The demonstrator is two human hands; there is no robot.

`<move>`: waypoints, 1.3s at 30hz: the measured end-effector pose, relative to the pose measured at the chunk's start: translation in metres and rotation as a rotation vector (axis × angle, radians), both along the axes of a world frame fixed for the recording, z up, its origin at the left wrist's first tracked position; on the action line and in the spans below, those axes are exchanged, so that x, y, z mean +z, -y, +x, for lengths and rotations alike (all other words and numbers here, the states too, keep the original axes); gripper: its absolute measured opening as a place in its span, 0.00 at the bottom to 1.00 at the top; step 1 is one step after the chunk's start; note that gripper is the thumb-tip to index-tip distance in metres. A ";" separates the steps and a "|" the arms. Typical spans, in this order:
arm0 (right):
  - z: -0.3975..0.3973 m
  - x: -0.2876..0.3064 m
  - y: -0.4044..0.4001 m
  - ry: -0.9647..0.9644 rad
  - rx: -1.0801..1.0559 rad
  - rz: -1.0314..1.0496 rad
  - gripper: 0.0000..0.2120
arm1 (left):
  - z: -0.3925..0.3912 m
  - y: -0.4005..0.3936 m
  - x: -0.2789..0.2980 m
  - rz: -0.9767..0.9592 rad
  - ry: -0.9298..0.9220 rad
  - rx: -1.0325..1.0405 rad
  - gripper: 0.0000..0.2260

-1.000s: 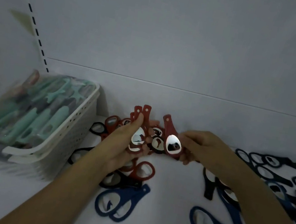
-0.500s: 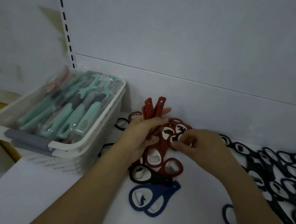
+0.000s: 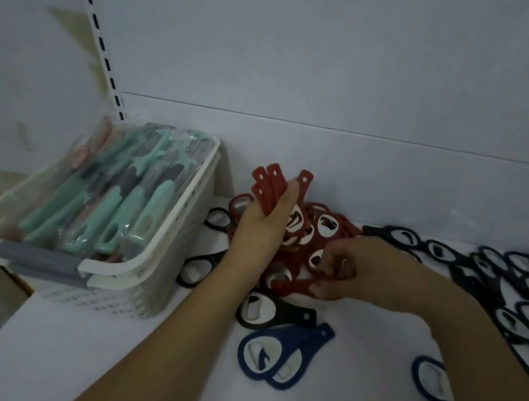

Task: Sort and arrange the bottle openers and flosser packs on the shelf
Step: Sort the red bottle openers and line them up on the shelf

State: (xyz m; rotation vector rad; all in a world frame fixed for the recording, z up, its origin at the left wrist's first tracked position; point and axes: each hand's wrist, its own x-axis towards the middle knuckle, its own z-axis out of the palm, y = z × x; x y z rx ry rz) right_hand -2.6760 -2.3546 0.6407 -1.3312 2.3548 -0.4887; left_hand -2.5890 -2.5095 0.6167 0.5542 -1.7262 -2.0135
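A white shelf (image 3: 125, 369) runs under a pale back panel, with a slotted upright (image 3: 94, 20) at the far left; the light is dim. The left hand (image 3: 261, 231) curls its fingers round a bunch of red bottle openers (image 3: 271, 184), at least four handle ends fanning up beyond its fingertips. Just right of those fingers lies a heap of red openers (image 3: 324, 227); overlap makes them impossible to count. The right hand (image 3: 349, 269) reaches into that heap, fingers bent and pinching one red opener (image 3: 291, 286) whose handle trails toward the left wrist. Below both hands lie one black opener (image 3: 276, 313) and two stacked blue openers (image 3: 280, 355); another blue one (image 3: 431, 383) sits partly under the right forearm. Beyond the right hand spreads a pile of dark openers (image 3: 520, 286), more than ten. Left of the left hand stands a white basket (image 3: 154, 273) of mint flosser packs (image 3: 123, 209), with two more black openers (image 3: 198, 268) between.
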 end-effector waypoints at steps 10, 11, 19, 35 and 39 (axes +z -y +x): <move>-0.003 0.007 0.009 0.386 -0.501 -0.785 0.08 | -0.001 0.002 -0.003 0.038 0.021 -0.061 0.24; 0.000 0.002 0.013 0.375 -0.496 -0.789 0.08 | -0.001 0.000 -0.002 0.028 0.009 -0.081 0.23; -0.002 -0.006 0.017 0.261 -0.534 -0.949 0.06 | -0.003 -0.001 -0.005 -0.043 0.007 -0.102 0.23; 0.007 -0.004 0.023 0.201 -0.276 -0.842 0.18 | 0.005 -0.001 0.002 0.020 0.005 -0.337 0.12; 0.023 0.000 0.031 0.134 -0.042 -0.805 0.31 | 0.009 -0.003 0.005 -0.222 0.053 -0.397 0.09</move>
